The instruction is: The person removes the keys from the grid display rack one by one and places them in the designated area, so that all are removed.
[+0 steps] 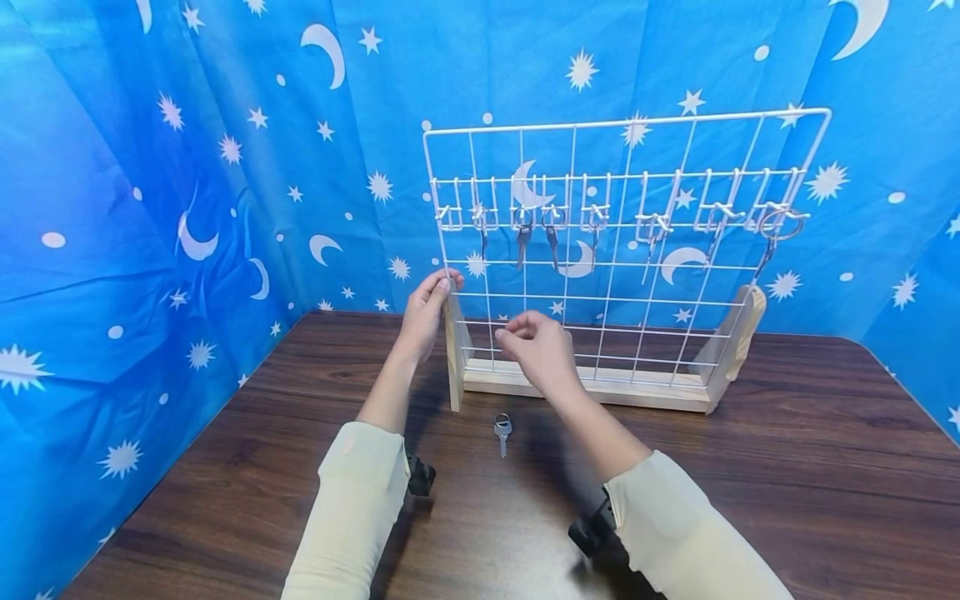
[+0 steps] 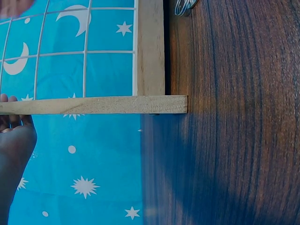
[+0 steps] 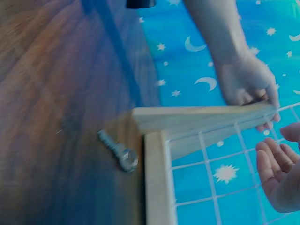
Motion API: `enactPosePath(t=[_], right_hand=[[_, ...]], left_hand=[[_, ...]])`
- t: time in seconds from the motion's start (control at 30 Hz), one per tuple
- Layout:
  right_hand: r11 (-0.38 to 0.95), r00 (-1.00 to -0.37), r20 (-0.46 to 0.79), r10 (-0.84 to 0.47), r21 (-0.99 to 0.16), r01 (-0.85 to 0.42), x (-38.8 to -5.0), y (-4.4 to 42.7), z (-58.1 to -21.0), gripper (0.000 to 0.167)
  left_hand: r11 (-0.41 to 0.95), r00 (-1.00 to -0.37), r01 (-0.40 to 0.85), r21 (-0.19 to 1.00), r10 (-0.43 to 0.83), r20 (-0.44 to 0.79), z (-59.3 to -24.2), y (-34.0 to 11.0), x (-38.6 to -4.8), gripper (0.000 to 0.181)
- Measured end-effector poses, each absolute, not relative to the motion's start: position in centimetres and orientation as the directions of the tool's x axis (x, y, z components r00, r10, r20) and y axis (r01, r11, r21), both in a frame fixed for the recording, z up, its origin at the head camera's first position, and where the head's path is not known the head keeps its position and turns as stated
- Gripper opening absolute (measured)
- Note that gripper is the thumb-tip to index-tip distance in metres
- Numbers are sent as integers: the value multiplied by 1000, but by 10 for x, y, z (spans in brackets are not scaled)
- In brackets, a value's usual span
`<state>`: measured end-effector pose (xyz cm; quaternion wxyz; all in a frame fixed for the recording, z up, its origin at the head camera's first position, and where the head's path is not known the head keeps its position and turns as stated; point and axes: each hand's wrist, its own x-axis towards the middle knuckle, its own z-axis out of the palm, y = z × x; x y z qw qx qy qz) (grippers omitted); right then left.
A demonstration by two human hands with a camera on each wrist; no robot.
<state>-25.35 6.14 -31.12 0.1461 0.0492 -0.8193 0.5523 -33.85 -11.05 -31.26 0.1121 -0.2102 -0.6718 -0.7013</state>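
A white wire grid rack (image 1: pixel 630 122) stands on a wooden base, with several keys (image 1: pixel 523 243) hanging by rings from its row of hooks. My left hand (image 1: pixel 427 312) grips the top of the left wooden side post (image 1: pixel 453 354); the left wrist view shows its fingers (image 2: pixel 14 121) around the post (image 2: pixel 93 105). In front of the grid's lower left part, my right hand (image 1: pixel 543 354) hovers with fingers loosely bent. The right wrist view shows nothing in that hand (image 3: pixel 281 176). One key with a ring (image 1: pixel 502 433) lies on the table before the rack.
The dark wood-grain table (image 1: pixel 247 500) extends around the rack. Behind it and along the sides hangs a blue cloth (image 1: pixel 247 192) with moons and stars. At the rack's right end is another wooden side post (image 1: pixel 738 350). Black devices (image 1: pixel 422 477) sit at both wrists.
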Motion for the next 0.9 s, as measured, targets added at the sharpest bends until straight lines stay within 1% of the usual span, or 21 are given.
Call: enactPosePath(t=[0.07, 0.2, 0.33, 0.47, 0.53, 0.63, 0.7, 0.9], right_hand=[[378, -932, 353, 86, -877, -297, -253, 58, -303, 19], [309, -890, 444, 102, -865, -396, -251, 51, -289, 19], [257, -828, 540, 148, -830, -495, -251, 43, -278, 18], [245, -760, 623, 187, -779, -578, -253, 37, -266, 21], [257, -736, 648, 195, -758, -599, -255, 34, -260, 25], [290, -728, 658, 194, -747, -599, -259, 31, -252, 32], [302, -739, 646, 189, -755, -582, -261, 30, -248, 35], [333, -778, 600, 185, -784, -525, -269, 27, -244, 35]], left_hand=[[-74, -886, 440, 895, 125, 446, -313, -111, -339, 33], [-84, -884, 443, 893, 123, 450, -313, -111, -338, 32], [-76, -883, 447, 891, 120, 454, -313, -110, -338, 33], [-74, -884, 447, 892, 115, 453, -313, -110, -337, 33], [-75, -883, 450, 890, 115, 456, -313, -110, -337, 32], [-79, -881, 452, 888, 117, 459, -313, -110, -337, 32], [-81, -880, 453, 888, 119, 460, -313, -110, -338, 32], [-91, -880, 452, 887, 115, 460, -313, -110, -337, 32]])
